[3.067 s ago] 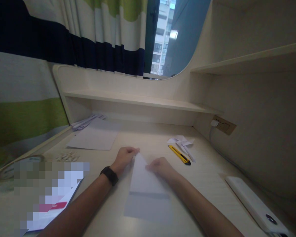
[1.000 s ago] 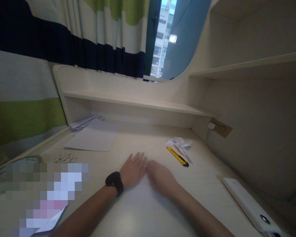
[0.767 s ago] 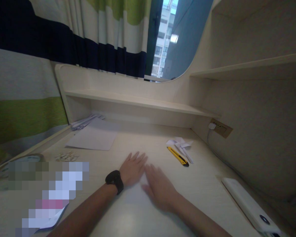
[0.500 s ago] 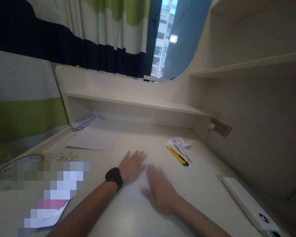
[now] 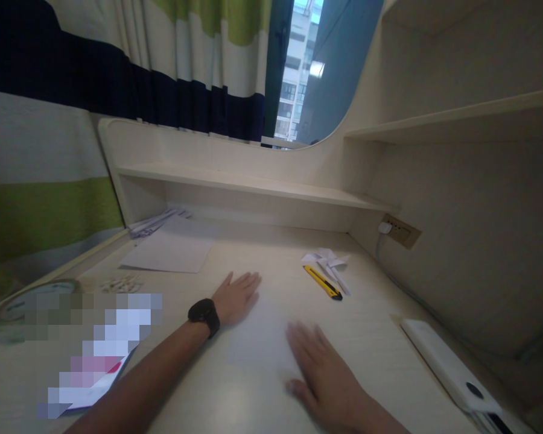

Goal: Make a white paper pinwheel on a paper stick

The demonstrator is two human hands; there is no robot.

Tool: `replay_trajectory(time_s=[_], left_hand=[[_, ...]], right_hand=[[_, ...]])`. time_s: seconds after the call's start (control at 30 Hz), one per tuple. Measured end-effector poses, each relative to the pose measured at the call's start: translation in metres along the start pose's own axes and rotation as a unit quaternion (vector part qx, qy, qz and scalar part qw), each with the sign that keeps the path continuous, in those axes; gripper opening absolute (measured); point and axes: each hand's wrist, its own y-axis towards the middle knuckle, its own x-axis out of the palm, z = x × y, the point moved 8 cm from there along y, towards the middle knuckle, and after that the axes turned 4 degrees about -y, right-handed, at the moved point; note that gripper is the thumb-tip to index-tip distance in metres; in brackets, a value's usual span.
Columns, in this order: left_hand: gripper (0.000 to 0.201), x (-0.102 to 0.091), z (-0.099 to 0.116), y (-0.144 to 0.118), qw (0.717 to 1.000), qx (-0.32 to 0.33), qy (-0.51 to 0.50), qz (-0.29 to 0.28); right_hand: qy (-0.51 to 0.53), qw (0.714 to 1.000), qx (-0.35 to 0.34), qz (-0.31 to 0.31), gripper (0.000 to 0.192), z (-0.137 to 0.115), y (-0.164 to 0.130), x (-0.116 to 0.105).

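Two bare hands press a folded sheet of paper [image 5: 262, 337] flat against a pale wooden desk [image 5: 380, 337], seen from a camera worn on the person's head. The left hand [image 5: 236, 296], a dark watch [image 5: 203, 316] on its wrist, lies palm down with fingers spread at the sheet's far left corner, gripping nothing. The right hand [image 5: 326, 377], blurred, also lies open and flat, its fingers splayed at the paper's near right edge. The sheet lies between the two hands, in the middle of the desk, close to the person.

To set a crease well, it seems best to keep the left palm steady as an anchor and run the right hand firmly along the fold, so the paper does not slide on the smooth top.

A yellow utility knife [image 5: 323, 282] lies beyond the right hand, just beside a small folded paper shape [image 5: 326, 260]. A flat white sheet [image 5: 167, 252] rests farther back on the left, and a white device [image 5: 447, 367] sits at the right edge. A low shelf [image 5: 253, 184] runs along the back, under striped curtains [image 5: 117, 66] and a window [image 5: 294, 66] showing a building outside
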Motion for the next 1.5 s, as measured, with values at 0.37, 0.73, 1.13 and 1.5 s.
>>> replay_trajectory(time_s=[0.37,0.73,1.13,1.5], left_hand=[[0.054,-0.006,-0.013,0.000,0.996,-0.016,-0.070,0.059],[0.024,-0.028,-0.013,-0.004,0.983,-0.023,-0.128,0.132],[0.042,-0.029,-0.022,-0.004,0.960,-0.049,-0.222,0.164],[0.038,-0.033,-0.033,-0.001,0.885,-0.118,-0.422,0.156]], right_hand=[[-0.001,1.000,0.005,0.007,0.062,0.011,-0.015,-0.012],[-0.020,0.984,0.164,0.063,0.025,0.021,0.108,-0.031],[0.109,0.960,0.255,0.045,0.020,0.053,0.141,-0.009],[0.361,0.888,0.235,0.160,0.015,0.074,0.141,-0.021]])
